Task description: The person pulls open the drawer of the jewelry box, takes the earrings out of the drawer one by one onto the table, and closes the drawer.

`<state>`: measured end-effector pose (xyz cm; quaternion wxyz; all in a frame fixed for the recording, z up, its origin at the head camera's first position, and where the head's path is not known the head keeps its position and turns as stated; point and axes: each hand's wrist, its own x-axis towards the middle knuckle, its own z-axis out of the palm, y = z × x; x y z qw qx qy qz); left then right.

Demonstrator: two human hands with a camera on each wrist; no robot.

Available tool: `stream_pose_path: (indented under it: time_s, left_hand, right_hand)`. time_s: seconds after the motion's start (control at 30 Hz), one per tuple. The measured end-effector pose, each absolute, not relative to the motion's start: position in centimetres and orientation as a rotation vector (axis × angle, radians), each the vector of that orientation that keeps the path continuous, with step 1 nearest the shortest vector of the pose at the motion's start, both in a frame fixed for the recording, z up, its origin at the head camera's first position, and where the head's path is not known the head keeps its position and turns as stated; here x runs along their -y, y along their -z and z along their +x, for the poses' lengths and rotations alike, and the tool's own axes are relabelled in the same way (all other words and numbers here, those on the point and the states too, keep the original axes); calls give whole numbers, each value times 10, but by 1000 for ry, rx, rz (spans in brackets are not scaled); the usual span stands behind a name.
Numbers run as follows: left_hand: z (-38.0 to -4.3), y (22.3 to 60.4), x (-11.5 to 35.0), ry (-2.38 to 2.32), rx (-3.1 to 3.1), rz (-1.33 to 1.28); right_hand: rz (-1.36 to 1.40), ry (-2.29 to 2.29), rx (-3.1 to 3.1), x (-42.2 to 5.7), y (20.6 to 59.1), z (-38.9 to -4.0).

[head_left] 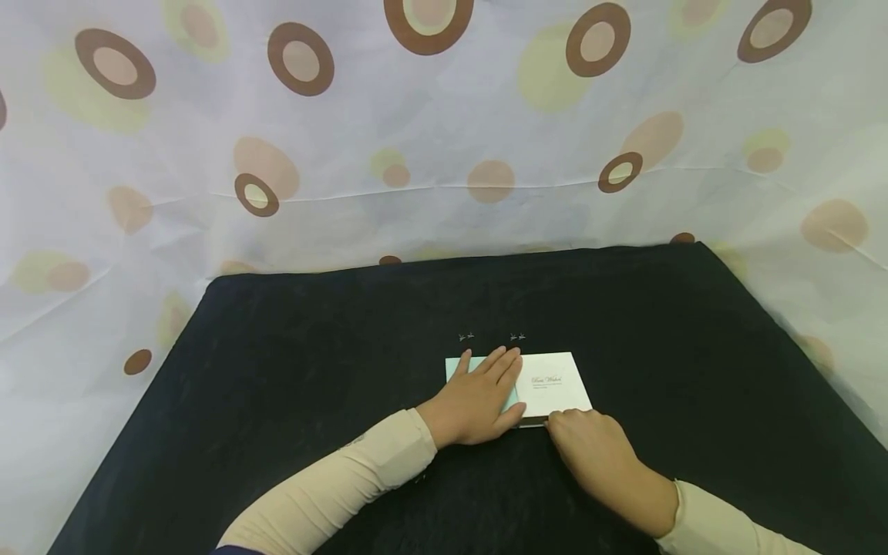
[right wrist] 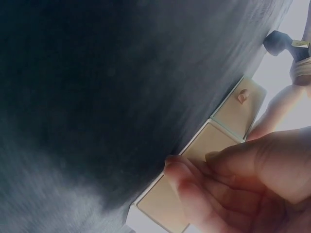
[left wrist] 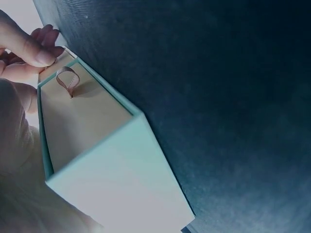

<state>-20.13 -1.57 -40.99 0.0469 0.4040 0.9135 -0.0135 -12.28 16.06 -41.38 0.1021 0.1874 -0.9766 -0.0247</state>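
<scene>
Two small drawer-style gift boxes lie side by side on the black cloth. The pale teal box (left wrist: 121,167) has a beige front with a ribbon loop (left wrist: 73,88) sticking out; from above it is mostly covered by my left hand (head_left: 475,402). That hand lies flat with straight fingers, its fingertips and thumb reaching the edge of the white box (head_left: 551,378), which carries dark script lettering. My right hand (head_left: 598,449) is at the white box's near side. Its thumb and curled fingers pinch at the middle of the beige front (right wrist: 160,206), hiding what lies between them.
Beyond the boxes lie small silvery pieces in two groups, one at the left (head_left: 466,337) and one at the right (head_left: 517,337). The black cloth (head_left: 312,347) covers the table, and a white sheet with brown circles (head_left: 444,116) hangs behind it.
</scene>
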Motion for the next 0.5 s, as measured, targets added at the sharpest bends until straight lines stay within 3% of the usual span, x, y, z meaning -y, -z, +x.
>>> stream_pose_path:
  time_s: [0.37, 0.5]
  left_hand:
    - [-205, 409, 15, 37, -2753, 1251]
    - [-205, 407, 16, -19, -2719, 1365]
  right_hand:
    - [559, 36, 2902, -158, 414, -124]
    - [696, -114, 2915, -159, 407, -126]
